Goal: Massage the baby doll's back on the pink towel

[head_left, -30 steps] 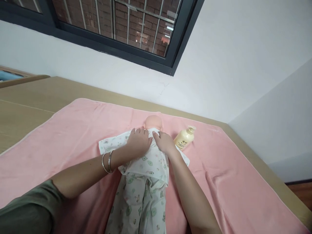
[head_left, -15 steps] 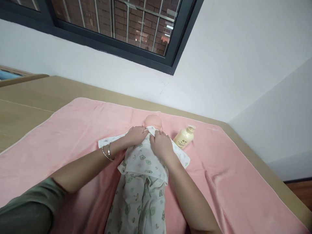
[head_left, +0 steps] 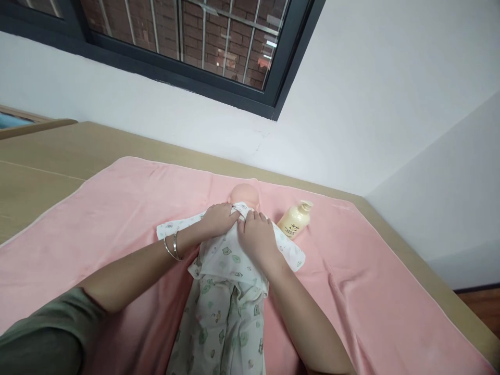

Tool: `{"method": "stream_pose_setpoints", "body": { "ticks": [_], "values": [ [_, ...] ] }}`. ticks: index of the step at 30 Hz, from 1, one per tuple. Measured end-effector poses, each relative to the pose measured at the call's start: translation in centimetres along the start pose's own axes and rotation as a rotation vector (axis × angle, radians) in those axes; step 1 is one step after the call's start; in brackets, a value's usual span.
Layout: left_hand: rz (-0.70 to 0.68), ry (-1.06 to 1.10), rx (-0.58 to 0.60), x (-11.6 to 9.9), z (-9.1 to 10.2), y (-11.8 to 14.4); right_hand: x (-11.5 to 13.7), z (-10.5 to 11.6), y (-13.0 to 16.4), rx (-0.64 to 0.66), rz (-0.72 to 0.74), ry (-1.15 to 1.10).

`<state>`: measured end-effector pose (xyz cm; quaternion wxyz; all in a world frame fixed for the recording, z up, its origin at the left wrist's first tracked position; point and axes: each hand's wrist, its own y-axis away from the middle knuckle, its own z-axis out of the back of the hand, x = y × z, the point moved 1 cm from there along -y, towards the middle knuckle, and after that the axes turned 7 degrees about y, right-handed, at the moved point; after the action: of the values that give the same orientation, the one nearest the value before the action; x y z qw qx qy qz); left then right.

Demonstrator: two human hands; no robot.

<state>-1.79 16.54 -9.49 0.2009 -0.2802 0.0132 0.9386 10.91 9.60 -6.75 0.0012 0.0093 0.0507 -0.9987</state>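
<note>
Both forearms reach forward and meet over the chest of the doll (head_left: 230,255). The left hand (head_left: 219,219) lies palm down, its fingers curled and pinching the collar of the shirt (head_left: 234,258) just under the head. The right hand (head_left: 255,237) also lies palm down, fingers pressing the same collar edge; if it grips the cloth I cannot tell. Two bangles (head_left: 172,246) sit on the left wrist. There is one doll, one bottle (head_left: 295,220) and one pink towel (head_left: 117,208). The doll lies on the towel, its long axis going away from the person, head toward the wall. The bottle lies just beside the head, at right.
</note>
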Motion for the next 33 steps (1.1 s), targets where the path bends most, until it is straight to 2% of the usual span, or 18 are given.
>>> {"method": "stream_pose_setpoints", "body": {
  "ticks": [3,8,11,13,16,19,21,24,29,31,33],
  "values": [
    [-0.01,-0.036,0.004,0.0,-0.1,0.2,-0.3,0.0,-0.2,0.009,0.013,-0.037],
    [-0.087,-0.249,-0.124,-1.5,-1.2,2.7,-4.1,-0.5,-2.8,0.182,0.025,-0.217],
    [-0.145,-0.258,-0.149,-1.8,-1.5,3.2,-5.3,-0.7,-3.6,0.223,0.024,-0.296],
    [-0.115,-0.194,-0.113,-1.5,-1.4,2.6,-4.9,-0.7,-3.5,0.203,0.003,-0.247],
    [-0.018,-0.049,-0.055,-0.7,-1.1,1.2,-3.1,-0.3,-2.2,0.137,-0.008,-0.116],
    [0.033,0.027,-0.067,-0.3,-0.9,0.5,-1.0,0.2,-0.5,0.014,0.027,-0.033],
    [0.032,0.029,-0.097,-0.3,-1.1,0.5,-0.5,0.3,0.0,-0.044,0.048,-0.02],
    [0.022,0.037,-0.158,-0.2,-1.6,0.8,-1.5,0.2,-0.7,-0.011,0.055,-0.087],
    [0.015,0.059,-0.26,0.0,-2.4,1.1,-4.0,-0.3,-2.7,0.13,-0.07,-0.158],
    [0.004,0.068,-0.266,0.1,-2.6,1.1,-3.7,0.0,-2.4,0.089,-0.047,-0.112],
    [-0.005,0.077,-0.275,0.2,-2.7,1.2,-2.8,0.5,-1.7,-0.023,0.014,-0.096]
  ]
}}
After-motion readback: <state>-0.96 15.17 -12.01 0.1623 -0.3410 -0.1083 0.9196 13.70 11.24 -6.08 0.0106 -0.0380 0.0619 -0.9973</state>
